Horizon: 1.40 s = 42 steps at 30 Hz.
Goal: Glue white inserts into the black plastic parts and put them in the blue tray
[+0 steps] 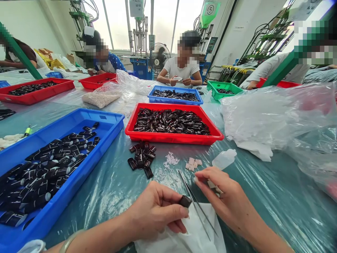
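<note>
Over the film-covered surface (105, 191), a black piece (185, 201) is gripped by the left hand (158, 212), end exposed presumably for access; any grip by the right hand (228, 191) cannot be told.

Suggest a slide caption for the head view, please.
Left hand holding a small glossy black piece, silver metal tweezers between it and the right hand, a red rectangular plastic tray beyond.

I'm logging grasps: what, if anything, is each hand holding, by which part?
The left hand pinches a small black piece by one end between thumb and fingers; whether the right hand holds anything is unclear.
</note>
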Tool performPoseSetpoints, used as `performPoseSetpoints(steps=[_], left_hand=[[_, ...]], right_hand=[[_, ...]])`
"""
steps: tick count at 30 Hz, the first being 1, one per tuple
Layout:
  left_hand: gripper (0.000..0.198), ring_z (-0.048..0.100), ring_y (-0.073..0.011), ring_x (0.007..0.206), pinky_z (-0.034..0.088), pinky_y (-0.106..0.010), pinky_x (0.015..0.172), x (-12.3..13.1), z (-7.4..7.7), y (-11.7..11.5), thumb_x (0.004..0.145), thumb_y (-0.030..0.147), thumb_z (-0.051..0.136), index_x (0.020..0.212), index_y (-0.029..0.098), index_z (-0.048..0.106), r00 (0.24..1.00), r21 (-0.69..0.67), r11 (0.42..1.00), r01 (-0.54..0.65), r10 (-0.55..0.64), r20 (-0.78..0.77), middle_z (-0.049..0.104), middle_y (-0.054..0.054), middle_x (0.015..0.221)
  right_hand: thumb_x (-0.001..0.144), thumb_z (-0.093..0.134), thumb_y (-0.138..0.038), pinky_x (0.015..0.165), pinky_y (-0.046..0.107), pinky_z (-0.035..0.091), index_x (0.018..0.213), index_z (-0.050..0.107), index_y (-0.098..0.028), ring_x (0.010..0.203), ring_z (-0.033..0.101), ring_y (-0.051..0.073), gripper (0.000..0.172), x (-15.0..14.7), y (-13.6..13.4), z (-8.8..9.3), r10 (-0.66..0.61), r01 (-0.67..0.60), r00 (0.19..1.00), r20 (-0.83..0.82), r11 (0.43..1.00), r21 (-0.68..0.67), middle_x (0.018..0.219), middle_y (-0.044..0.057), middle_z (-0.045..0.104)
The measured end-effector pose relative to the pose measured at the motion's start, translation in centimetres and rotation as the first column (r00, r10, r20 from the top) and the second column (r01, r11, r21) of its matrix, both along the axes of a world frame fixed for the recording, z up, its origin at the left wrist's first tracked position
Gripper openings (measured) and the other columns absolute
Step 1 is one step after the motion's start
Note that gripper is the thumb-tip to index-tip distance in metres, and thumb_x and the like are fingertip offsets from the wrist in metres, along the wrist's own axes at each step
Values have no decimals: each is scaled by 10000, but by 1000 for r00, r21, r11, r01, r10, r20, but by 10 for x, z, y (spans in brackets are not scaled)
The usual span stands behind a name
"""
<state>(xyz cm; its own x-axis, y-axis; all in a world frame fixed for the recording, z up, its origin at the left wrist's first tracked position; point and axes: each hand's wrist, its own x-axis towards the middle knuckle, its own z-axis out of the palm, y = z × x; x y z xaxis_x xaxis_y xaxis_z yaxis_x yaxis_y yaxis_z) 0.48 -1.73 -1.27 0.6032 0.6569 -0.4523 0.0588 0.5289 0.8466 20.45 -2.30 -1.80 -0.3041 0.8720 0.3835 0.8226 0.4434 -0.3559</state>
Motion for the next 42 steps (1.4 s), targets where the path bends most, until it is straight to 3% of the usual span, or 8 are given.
performPoseSetpoints(steps=[3, 5, 8, 15, 27, 37, 42], left_hand=[[198, 609, -110, 556, 480, -187, 556, 0, 0, -1, 663, 277, 661, 727, 91, 686, 1000, 4, 1000, 12, -12, 13, 579, -4, 527], [191, 602, -110, 558, 479, -192, 557, 0, 0, -2, 662, 266, 657, 730, 90, 686, 999, 18, 1000, 24, -24, 24, 573, -2, 539], [176, 589, -105, 552, 469, -189, 547, 0, -2, -3, 668, 248, 637, 734, 91, 684, 998, 51, 998, 48, -49, 24, 571, -2, 554], [151, 568, -105, 515, 430, -168, 490, 0, -2, -3, 673, 240, 602, 650, 98, 650, 998, 110, 992, 66, -66, -5, 524, 14, 491], [155, 584, -106, 512, 455, -176, 499, -2, -4, -1, 667, 241, 619, 685, 97, 674, 999, 92, 995, 46, -48, 16, 562, 2, 507], [157, 570, -97, 475, 438, -161, 468, -3, -3, 0, 692, 240, 608, 654, 101, 671, 996, 133, 988, 73, -67, -50, 557, 6, 474], [142, 569, -102, 469, 433, -167, 466, -4, -2, -1, 693, 216, 590, 642, 110, 669, 994, 171, 982, 83, -70, -85, 554, 8, 466]], right_hand=[[857, 510, -244, 590, 237, 469, 817, 547, -232, 670, 573, 137, 56, -10, -13, 13, 19, -85, 946, -323, 978, -191, 734, -11, 598], [833, 548, -206, 611, 236, 476, 794, 565, -236, 660, 578, 130, 53, -14, -19, 17, 74, -185, 890, -450, 961, -208, 714, -24, 596], [807, 577, -138, 612, 235, 481, 819, 619, -239, 647, 588, 120, 110, -17, -22, 16, 137, -259, 846, -515, 951, -171, 712, -23, 607], [770, 623, -120, 535, 200, 476, 847, 710, -265, 603, 583, 108, 186, -17, -21, 10, 115, -255, 829, -547, 949, -187, 694, -6, 600], [750, 623, -66, 547, 174, 477, 954, 700, -331, 632, 601, 101, 344, -18, -20, 10, 188, -301, 829, -527, 944, -137, 735, -6, 614], [784, 581, -70, 526, 200, 463, 974, 694, -346, 608, 570, 110, 354, -19, -21, 10, 240, -325, 852, -465, 939, -112, 728, 7, 579], [804, 557, -77, 555, 189, 465, 994, 684, -328, 657, 583, 108, 340, -21, -21, 14, 256, -360, 860, -442, 918, -167, 757, 6, 587]])
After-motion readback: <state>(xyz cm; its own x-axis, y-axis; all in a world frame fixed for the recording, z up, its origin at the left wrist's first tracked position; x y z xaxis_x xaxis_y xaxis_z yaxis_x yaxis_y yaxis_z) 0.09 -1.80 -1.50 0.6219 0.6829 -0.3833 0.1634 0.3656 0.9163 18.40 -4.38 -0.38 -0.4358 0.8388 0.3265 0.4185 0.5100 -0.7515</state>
